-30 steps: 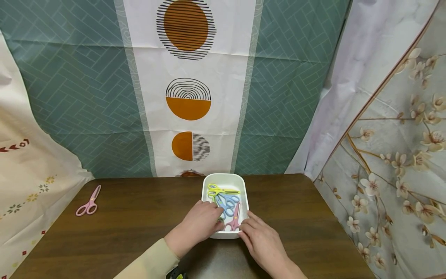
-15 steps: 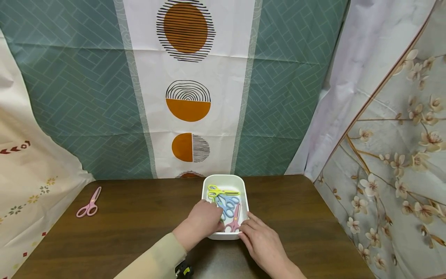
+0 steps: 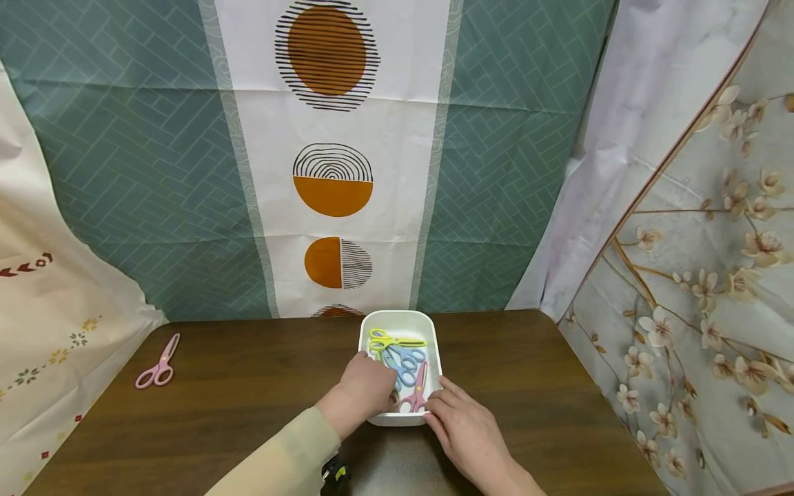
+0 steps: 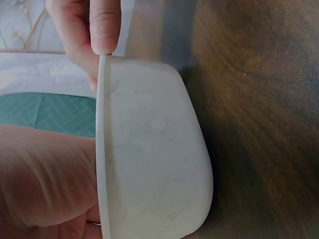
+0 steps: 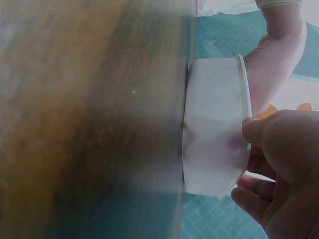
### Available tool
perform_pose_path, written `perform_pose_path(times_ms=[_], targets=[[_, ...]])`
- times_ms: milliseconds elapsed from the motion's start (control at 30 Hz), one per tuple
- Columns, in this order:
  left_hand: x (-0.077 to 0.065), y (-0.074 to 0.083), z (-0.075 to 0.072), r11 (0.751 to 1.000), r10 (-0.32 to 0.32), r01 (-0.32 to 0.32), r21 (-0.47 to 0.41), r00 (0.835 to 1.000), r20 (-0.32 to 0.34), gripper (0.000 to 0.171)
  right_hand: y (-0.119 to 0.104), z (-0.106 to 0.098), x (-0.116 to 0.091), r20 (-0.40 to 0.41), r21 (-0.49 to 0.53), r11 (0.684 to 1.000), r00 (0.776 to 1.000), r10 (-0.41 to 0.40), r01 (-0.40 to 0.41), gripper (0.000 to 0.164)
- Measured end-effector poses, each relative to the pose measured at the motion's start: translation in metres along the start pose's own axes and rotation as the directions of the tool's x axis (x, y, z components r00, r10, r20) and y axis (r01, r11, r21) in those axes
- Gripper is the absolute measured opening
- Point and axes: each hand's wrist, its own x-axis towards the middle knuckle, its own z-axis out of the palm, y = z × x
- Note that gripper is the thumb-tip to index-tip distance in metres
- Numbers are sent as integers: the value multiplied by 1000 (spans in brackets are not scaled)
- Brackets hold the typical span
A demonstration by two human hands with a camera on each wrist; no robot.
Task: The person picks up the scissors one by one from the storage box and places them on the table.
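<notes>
A white plastic bin (image 3: 398, 420) stands on the table, with several pairs of scissors in it. Yellow scissors (image 3: 397, 341) lie across its far end, above pale blue scissors (image 3: 406, 362); pink scissors (image 3: 417, 393) lie at the near right. My left hand (image 3: 366, 386) reaches down into the near left of the bin, over a pair with green edges; its fingertips are hidden, so I cannot tell whether it grips them. My right hand (image 3: 462, 427) pinches the bin's near right rim between thumb and fingers, as the right wrist view (image 5: 289, 159) also shows.
Another pair of pink scissors (image 3: 160, 365) lies alone at the left of the dark wooden table (image 3: 260, 372). A patterned green and white curtain (image 3: 347, 207) hangs behind the table; floral cloths hang at both sides.
My left wrist and forearm have swung slightly rightward and up while the hand stays low in the bin. The right hand and the bin keep their places.
</notes>
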Motion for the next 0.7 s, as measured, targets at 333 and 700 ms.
perform_pose_path(times_ms=[333, 700], targets=[[0, 2, -4, 1000, 5, -5, 10, 999, 41, 22, 0, 0, -1, -1, 9, 1000, 1000, 3, -3, 9], [1, 4, -2, 998, 23, -24, 56, 1000, 21, 7, 1, 1, 0, -5, -3, 1000, 1000, -2, 2, 9]])
